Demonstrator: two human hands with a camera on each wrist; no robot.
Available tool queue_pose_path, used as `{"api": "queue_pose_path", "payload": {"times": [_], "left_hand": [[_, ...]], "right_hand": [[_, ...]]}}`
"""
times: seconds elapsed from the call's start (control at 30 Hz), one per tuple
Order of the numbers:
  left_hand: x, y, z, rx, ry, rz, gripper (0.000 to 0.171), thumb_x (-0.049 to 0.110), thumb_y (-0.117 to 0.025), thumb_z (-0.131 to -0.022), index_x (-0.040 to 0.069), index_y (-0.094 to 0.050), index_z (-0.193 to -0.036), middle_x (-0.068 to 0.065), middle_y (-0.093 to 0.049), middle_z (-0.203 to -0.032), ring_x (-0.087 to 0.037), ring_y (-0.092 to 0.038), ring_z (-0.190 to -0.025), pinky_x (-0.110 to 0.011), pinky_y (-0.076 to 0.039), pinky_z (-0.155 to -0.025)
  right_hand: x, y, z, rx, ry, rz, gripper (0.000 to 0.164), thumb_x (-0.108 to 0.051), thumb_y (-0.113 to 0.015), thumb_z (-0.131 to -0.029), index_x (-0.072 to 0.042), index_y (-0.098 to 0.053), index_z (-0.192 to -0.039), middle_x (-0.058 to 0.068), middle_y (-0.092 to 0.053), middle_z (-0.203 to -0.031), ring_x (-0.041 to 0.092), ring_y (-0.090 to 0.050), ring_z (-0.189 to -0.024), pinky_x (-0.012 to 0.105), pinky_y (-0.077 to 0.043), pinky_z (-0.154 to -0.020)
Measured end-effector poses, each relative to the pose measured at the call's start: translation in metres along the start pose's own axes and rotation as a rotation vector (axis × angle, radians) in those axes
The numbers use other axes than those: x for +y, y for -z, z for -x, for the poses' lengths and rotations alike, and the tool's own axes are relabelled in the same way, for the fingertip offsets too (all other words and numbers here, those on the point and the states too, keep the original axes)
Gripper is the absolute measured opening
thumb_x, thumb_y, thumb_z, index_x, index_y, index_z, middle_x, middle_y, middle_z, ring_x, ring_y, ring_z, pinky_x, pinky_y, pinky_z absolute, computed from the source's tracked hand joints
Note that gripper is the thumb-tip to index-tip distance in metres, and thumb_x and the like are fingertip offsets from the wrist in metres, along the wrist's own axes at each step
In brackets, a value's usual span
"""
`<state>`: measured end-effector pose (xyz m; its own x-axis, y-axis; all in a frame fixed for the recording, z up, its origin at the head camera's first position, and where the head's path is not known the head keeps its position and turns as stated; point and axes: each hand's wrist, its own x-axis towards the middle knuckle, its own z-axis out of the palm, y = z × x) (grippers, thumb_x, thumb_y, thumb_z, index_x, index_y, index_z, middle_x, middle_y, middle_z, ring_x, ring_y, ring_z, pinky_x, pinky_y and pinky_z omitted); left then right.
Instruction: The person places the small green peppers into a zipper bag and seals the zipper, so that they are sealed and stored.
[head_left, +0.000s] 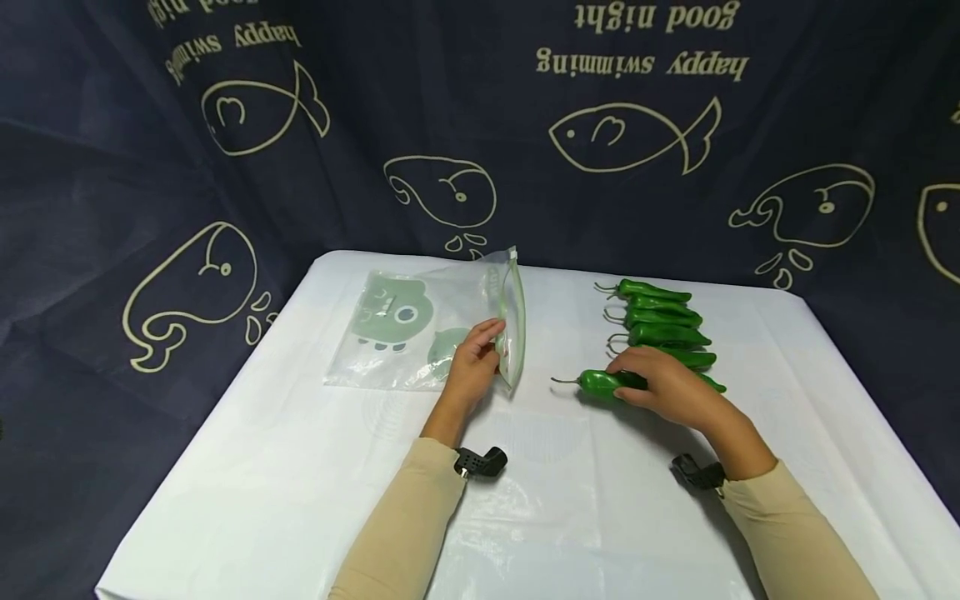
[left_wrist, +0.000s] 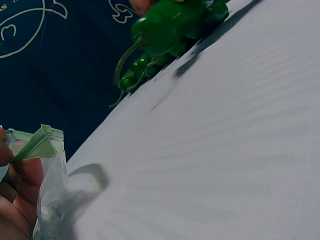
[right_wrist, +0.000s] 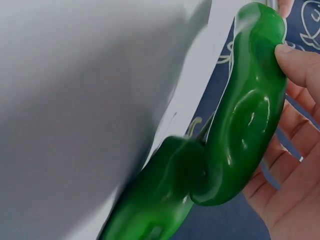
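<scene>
My left hand (head_left: 474, 365) pinches the green zip edge of a clear plastic zip bag (head_left: 467, 287) with green cartoon prints. The bag's mouth (head_left: 513, 325) gapes toward the right, and its body lies flat on the table. In the left wrist view the green zip strip (left_wrist: 40, 145) runs between the fingers. My right hand (head_left: 663, 385) holds a green pepper (head_left: 597, 382), its stem pointing left toward the bag. Close up in the right wrist view, thumb and fingers grip this pepper (right_wrist: 250, 110) near one end, while another pepper (right_wrist: 155, 190) sits right behind it.
Several more green peppers (head_left: 663, 334) lie in a column on the right of the white table (head_left: 540, 508), stems to the left. A dark blue cloth (head_left: 465, 100) with fish drawings hangs behind the table. Black wrist cameras (head_left: 482, 462) are strapped to both wrists.
</scene>
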<state>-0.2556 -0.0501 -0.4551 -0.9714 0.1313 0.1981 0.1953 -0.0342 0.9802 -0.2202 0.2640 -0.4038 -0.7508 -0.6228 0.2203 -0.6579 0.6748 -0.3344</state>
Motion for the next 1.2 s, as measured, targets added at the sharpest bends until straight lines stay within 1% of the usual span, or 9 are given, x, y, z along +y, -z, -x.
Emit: {"api": "queue_pose_path", "payload": {"times": [0.13,0.17,0.2,0.37,0.4,0.47,0.7,1.0,1.2], "left_hand": [[0.017,-0.001,0.007,-0.005,0.001,-0.004,0.051,-0.019,-0.044,-0.090,-0.009,-0.050,-0.139,-0.013,-0.044,-0.149,-0.034,-0.054,-0.102,-0.027,-0.054,-0.068],[0.017,-0.001,0.007,-0.001,-0.003,-0.005,0.051,-0.019,-0.044,-0.090,-0.009,-0.051,-0.139,-0.011,-0.044,-0.148,-0.031,-0.055,-0.101,-0.026,-0.054,-0.068],[0.019,-0.001,0.008,-0.002,-0.006,-0.004,0.050,-0.019,-0.044,-0.090,-0.009,-0.051,-0.139,-0.011,-0.044,-0.148,-0.031,-0.055,-0.101,-0.026,-0.054,-0.068],[0.020,0.000,0.007,-0.001,-0.018,-0.005,0.050,-0.019,-0.044,-0.090,-0.009,-0.051,-0.139,-0.012,-0.045,-0.148,-0.029,-0.055,-0.099,-0.023,-0.053,-0.066],[0.024,0.000,0.009,-0.005,-0.017,-0.003,0.050,-0.019,-0.044,-0.090,-0.009,-0.051,-0.139,-0.013,-0.044,-0.148,-0.032,-0.054,-0.100,-0.024,-0.053,-0.066],[0.026,0.000,0.009,-0.004,-0.012,-0.005,0.050,-0.018,-0.044,-0.090,-0.009,-0.051,-0.138,-0.013,-0.044,-0.148,-0.032,-0.055,-0.101,-0.024,-0.053,-0.067],[0.026,-0.001,0.010,-0.002,-0.007,0.000,0.050,-0.019,-0.045,-0.089,-0.010,-0.051,-0.138,-0.015,-0.044,-0.148,-0.032,-0.056,-0.100,-0.026,-0.054,-0.066],[0.027,-0.001,0.011,-0.004,0.010,-0.003,0.051,-0.018,-0.045,-0.089,-0.009,-0.051,-0.139,-0.013,-0.045,-0.148,-0.037,-0.055,-0.107,-0.044,-0.058,-0.077],[0.026,-0.001,0.010,0.003,0.003,-0.007,0.050,-0.019,-0.046,-0.089,-0.009,-0.052,-0.138,-0.013,-0.045,-0.147,-0.035,-0.056,-0.106,-0.046,-0.059,-0.077]], "right_hand": [[-0.003,-0.002,-0.010,0.002,0.033,0.000,0.029,-0.011,-0.080,-0.084,-0.011,-0.070,-0.111,-0.002,-0.065,-0.108,0.022,-0.059,-0.106,0.043,-0.053,-0.088],[-0.004,-0.002,-0.012,0.002,0.038,0.001,0.029,-0.011,-0.080,-0.084,-0.012,-0.070,-0.111,-0.003,-0.065,-0.108,0.021,-0.059,-0.106,0.043,-0.053,-0.088],[-0.005,-0.003,-0.015,0.005,0.046,-0.001,0.028,-0.011,-0.080,-0.084,-0.011,-0.070,-0.111,-0.003,-0.065,-0.107,0.021,-0.059,-0.106,0.043,-0.053,-0.088],[-0.008,-0.002,-0.031,0.012,0.051,-0.015,0.027,-0.011,-0.079,-0.085,-0.010,-0.070,-0.110,-0.001,-0.066,-0.107,0.024,-0.059,-0.107,0.045,-0.051,-0.091],[-0.009,-0.002,-0.034,0.013,0.054,-0.017,0.026,-0.011,-0.079,-0.085,-0.009,-0.070,-0.110,0.000,-0.066,-0.107,0.025,-0.059,-0.107,0.046,-0.051,-0.091],[-0.009,-0.002,-0.040,0.009,0.057,-0.023,0.026,-0.012,-0.079,-0.086,-0.009,-0.070,-0.111,0.000,-0.066,-0.108,0.025,-0.059,-0.108,0.046,-0.051,-0.092],[-0.014,-0.009,-0.054,0.001,0.083,-0.052,0.027,-0.013,-0.078,-0.087,-0.010,-0.069,-0.112,-0.001,-0.065,-0.109,0.022,-0.059,-0.107,0.043,-0.052,-0.090],[-0.023,-0.016,-0.071,-0.019,0.076,-0.067,0.027,-0.015,-0.077,-0.088,-0.009,-0.069,-0.113,0.001,-0.065,-0.111,0.023,-0.059,-0.107,0.042,-0.052,-0.088],[-0.026,-0.020,-0.082,0.004,0.113,-0.066,0.026,-0.012,-0.077,-0.087,-0.007,-0.070,-0.111,0.003,-0.065,-0.109,0.026,-0.060,-0.106,0.045,-0.052,-0.089]]}}
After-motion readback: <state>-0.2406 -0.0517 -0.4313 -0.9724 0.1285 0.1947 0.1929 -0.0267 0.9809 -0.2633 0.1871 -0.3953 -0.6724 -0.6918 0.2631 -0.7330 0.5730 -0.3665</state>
